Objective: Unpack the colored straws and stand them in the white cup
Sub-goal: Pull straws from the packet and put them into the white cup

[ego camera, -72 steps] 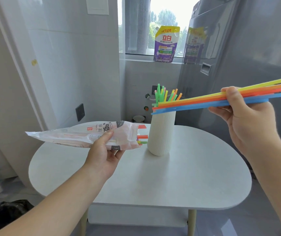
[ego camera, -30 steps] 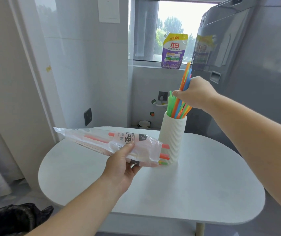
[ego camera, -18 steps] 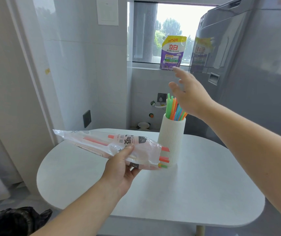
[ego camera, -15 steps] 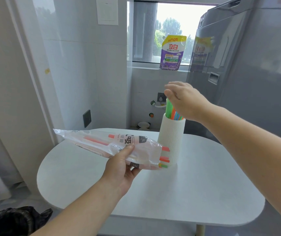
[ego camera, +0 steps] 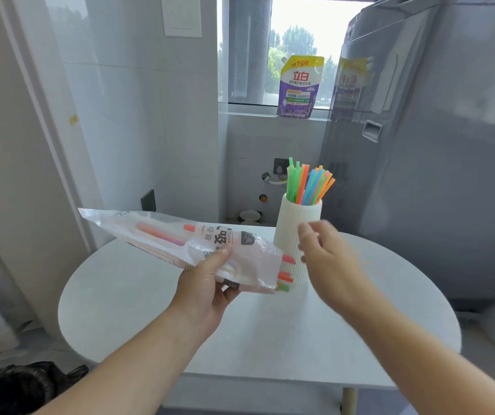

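Reaching toward the bag (ego camera: 180,244), the right hand (ego camera: 327,259) is empty with fingers loosely spread, while the left hand (ego camera: 207,283) pinches the bag by its middle. Several straws (ego camera: 307,184) stand in the white cup (ego camera: 292,226); a few ends (ego camera: 285,275) stick out of the bag mouth. Better to pinch these ends together and pull straight.
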Tool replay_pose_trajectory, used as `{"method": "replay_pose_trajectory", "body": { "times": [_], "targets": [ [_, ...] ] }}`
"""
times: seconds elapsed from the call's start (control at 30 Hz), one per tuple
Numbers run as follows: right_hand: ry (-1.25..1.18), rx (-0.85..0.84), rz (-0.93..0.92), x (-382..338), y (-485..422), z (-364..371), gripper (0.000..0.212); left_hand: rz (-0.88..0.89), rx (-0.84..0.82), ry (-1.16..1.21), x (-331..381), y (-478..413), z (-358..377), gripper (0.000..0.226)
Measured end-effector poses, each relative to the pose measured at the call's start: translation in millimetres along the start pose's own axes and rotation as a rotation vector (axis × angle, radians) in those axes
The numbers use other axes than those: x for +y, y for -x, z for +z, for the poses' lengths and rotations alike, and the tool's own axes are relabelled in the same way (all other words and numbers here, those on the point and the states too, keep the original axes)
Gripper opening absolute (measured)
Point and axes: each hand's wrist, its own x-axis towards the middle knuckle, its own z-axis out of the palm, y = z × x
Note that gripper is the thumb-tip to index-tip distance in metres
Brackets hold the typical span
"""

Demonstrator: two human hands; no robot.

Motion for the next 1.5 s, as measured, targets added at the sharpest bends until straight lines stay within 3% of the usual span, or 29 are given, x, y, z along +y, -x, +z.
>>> {"method": "replay_pose_trajectory", "body": {
  "times": [0.13,0.23,0.43,0.6,0.87,1.03,1.33,1.5],
  "targets": [
    [-0.695,-0.122,0.523,25.1,11.4,14.1,0.042,0.113,-0.027,-0.121,-3.4,4.1,5.5,0.044],
    [-0.866,-0.112,0.603,28.3,16.0,19.5,0.046,0.194,-0.065,-0.219,-5.9,8.9,10.6,0.044],
    [-0.779,-0.131,0.583,36.6,15.2,23.1,0.033,0.202,-0.034,-0.239,-7.6,11.1,11.5,0.047],
    [-0.509,-0.193,0.517,42.3,18.0,19.8,0.034,0.194,-0.006,-0.22,-1.5,9.2,8.4,0.042],
    [-0.59,-0.232,0.342,48.0,9.5,11.6,0.019,0.114,0.063,-0.109,4.5,2.8,-0.3,0.038],
    [-0.63,-0.187,0.316,49.7,2.5,-2.0,0.017,0.063,0.099,-0.041,7.4,-0.5,-3.4,0.035],
    [-0.482,-0.262,0.255,51.7,-5.5,-31.5,0.013,0.019,0.105,-0.003,6.5,-1.2,-2.2,0.037],
    [-0.551,-0.242,0.285,55.0,-8.1,-32.9,0.015,-0.012,0.1,0.009,4.7,-0.3,1.7,0.035]
  ]
}}
